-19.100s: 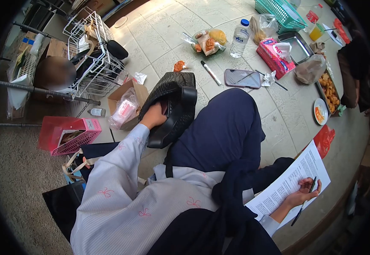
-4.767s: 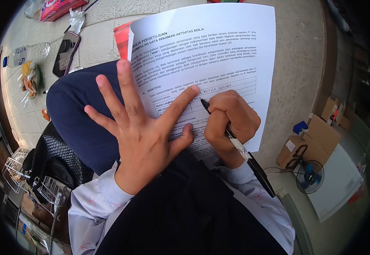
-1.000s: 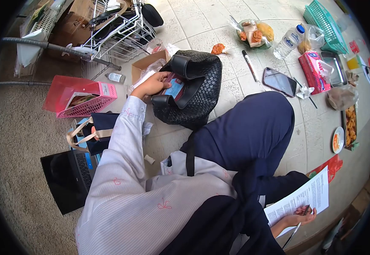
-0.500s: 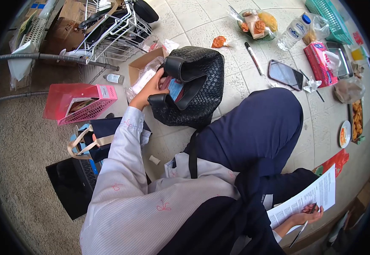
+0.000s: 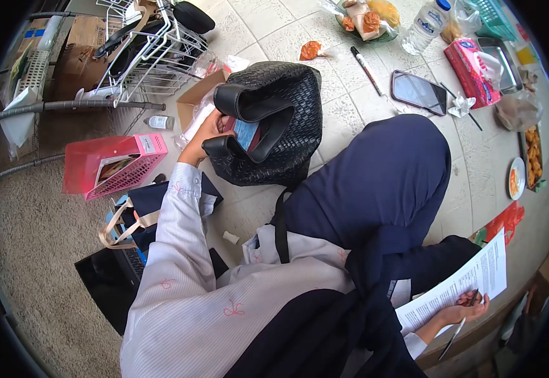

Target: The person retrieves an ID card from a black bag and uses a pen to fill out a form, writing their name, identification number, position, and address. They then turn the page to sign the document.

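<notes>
My left hand (image 5: pixel 204 135) reaches over the rim of a black woven handbag (image 5: pixel 296 107) standing on the tiles. Its thumb and curled fingers lie just inside the opening, beside a dark red item with a light blue piece (image 5: pixel 245 132) on it. What those fingers grip is partly hidden. Far to the right, at the lower edge, my right hand (image 5: pixel 460 313) is closed round a slim pen (image 5: pixel 452 340). Printed paper sheets (image 5: pixel 485 264) lie against the same hand, tilted beside my leg.
Left of the bag are a pink file holder (image 5: pixel 107 165), a small bottle (image 5: pixel 159 122), a navy tote (image 5: pixel 145 205), a laptop (image 5: pixel 101 277) and a white wire rack (image 5: pixel 154 57). Ahead lie a marker (image 5: pixel 367 70), a phone (image 5: pixel 419 92), a water bottle (image 5: pixel 425 28) and a tissue pack (image 5: pixel 473 72).
The view has shifted slightly, so the bag and floor items sit a little further left. My left hand stays at the bag's opening, and my right hand still holds the pen.
</notes>
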A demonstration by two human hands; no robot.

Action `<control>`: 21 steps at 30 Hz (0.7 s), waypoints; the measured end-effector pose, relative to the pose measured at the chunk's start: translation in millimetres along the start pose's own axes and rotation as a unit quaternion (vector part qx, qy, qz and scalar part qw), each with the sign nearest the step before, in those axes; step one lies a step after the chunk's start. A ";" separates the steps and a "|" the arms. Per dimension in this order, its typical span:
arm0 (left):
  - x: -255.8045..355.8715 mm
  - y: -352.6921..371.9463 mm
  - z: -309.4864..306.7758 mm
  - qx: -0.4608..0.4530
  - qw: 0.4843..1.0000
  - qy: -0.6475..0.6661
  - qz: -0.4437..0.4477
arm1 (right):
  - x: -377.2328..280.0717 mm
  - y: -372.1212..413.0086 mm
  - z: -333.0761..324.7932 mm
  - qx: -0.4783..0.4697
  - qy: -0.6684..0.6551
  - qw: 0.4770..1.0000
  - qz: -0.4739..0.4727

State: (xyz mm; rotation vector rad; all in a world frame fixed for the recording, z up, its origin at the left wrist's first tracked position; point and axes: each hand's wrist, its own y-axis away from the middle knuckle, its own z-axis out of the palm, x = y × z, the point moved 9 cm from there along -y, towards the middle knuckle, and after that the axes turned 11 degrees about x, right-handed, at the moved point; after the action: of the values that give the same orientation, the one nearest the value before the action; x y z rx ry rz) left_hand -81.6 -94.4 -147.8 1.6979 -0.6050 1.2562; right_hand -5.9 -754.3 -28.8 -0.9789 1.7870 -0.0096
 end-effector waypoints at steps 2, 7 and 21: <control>-0.6 0.7 -1.5 0.012 0.999 -0.033 -0.028 | -1.0 1.0 -0.6 0.001 0.004 1.000 0.000; 0.1 0.5 -5.0 0.032 0.997 -0.065 -0.018 | -0.1 1.2 -0.7 -0.005 0.020 1.000 -0.004; -3.4 0.6 -7.2 0.037 0.997 -0.046 -0.042 | 1.5 0.0 -2.2 -0.004 0.031 0.999 -0.009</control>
State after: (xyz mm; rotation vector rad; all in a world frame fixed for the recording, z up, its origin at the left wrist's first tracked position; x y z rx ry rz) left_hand -86.8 -88.8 -150.2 1.8317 -0.5406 1.1582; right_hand -7.8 -756.1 -29.0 -1.0107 1.8361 -0.0456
